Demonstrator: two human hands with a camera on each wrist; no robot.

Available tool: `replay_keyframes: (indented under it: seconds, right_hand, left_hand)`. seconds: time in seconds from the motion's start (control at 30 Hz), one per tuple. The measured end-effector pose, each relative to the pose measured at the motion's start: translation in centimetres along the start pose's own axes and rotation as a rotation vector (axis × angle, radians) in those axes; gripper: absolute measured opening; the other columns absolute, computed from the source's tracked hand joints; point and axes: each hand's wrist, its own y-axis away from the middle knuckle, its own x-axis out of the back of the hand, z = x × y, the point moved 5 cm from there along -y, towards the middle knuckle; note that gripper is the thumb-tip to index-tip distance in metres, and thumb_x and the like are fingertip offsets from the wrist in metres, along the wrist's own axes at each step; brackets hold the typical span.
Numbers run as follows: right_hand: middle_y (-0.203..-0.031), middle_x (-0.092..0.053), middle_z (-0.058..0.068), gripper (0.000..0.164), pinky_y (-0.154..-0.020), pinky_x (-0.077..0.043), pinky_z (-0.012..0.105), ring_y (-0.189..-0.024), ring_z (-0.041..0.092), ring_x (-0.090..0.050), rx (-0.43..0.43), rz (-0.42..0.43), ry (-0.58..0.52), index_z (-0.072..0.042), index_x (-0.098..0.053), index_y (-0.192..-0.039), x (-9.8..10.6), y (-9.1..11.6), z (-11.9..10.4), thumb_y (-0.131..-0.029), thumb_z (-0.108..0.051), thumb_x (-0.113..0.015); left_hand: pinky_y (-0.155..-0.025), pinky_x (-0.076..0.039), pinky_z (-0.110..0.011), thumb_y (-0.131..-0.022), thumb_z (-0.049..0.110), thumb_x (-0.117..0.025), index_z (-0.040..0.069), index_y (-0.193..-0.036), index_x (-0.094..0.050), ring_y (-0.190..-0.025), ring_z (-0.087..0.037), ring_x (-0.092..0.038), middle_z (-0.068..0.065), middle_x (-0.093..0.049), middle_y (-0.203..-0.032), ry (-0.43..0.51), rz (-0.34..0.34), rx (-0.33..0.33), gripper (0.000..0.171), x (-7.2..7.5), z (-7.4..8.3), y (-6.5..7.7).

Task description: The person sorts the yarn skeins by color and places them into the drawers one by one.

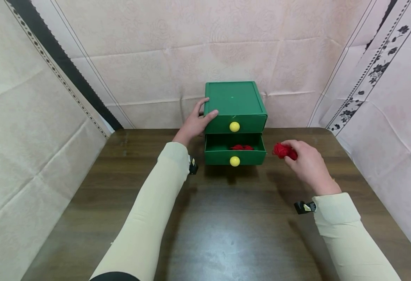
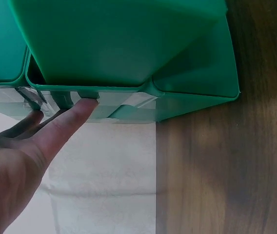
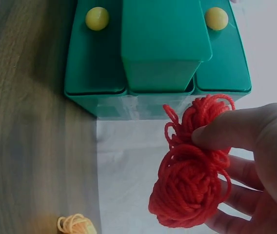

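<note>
A green drawer cabinet (image 1: 231, 97) with yellow knobs stands near the table's back edge. Its middle drawer (image 1: 212, 157) is pulled out, and red yarn (image 1: 242, 147) lies inside it. With straight fingers my left hand (image 1: 194, 124) touches the cabinet's left side; in the left wrist view the fingertips (image 2: 87, 105) rest on the side by the pulled-out drawer. To the right of the cabinet, my right hand (image 1: 305, 162) pinches a bundle of red yarn (image 3: 187, 187) between thumb and fingers. Loose loops stick out from the bundle, which is held above the table.
A small peach-coloured yarn bundle (image 3: 77, 225) lies on the wooden table (image 1: 212, 226), mostly behind my right hand in the head view. Pale cloth (image 1: 163, 66) hangs behind the table and along both sides. Both wrists carry black straps with small devices.
</note>
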Motion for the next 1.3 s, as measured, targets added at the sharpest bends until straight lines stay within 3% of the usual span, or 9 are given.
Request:
replay_keyframes:
  seconds: [0.27,0.83,1.3]
  right_hand:
    - [-0.122,-0.059,0.021,0.041,-0.085,-0.050,0.058,-0.104,0.039,-0.056,0.030,0.058,-0.030,-0.008,-0.056,-0.129,0.5,-0.4,-1.1,-0.089,-0.007,-0.066]
    - [-0.125,-0.060,0.019,0.039,-0.091,-0.048,0.056,-0.108,0.036,-0.056,0.111,0.158,-0.053,-0.008,-0.059,-0.127,1.2,-1.2,-3.8,-0.088,-0.004,-0.065]
    - [-0.122,-0.064,0.014,0.035,-0.093,-0.047,0.053,-0.108,0.032,-0.056,0.183,0.192,-0.068,-0.009,-0.064,-0.123,0.8,-2.1,-5.7,-0.089,-0.005,-0.065]
  left_hand:
    - [-0.091,-0.050,-0.057,-0.092,0.054,-0.057,0.044,-0.151,-0.016,-0.125,-0.035,-0.050,-0.010,-0.032,-0.152,0.004,0.001,0.003,0.073,-0.2,0.6,0.7]
    - [-0.090,-0.050,-0.059,-0.091,0.054,-0.058,0.043,-0.152,-0.016,-0.126,-0.036,-0.049,-0.012,-0.031,-0.153,0.016,0.000,0.002,0.074,-0.1,0.6,0.7]
    - [-0.083,-0.055,-0.052,-0.089,0.057,-0.059,0.046,-0.151,-0.016,-0.123,-0.033,-0.053,-0.010,-0.034,-0.152,-0.007,0.002,-0.008,0.076,0.0,0.3,0.4]
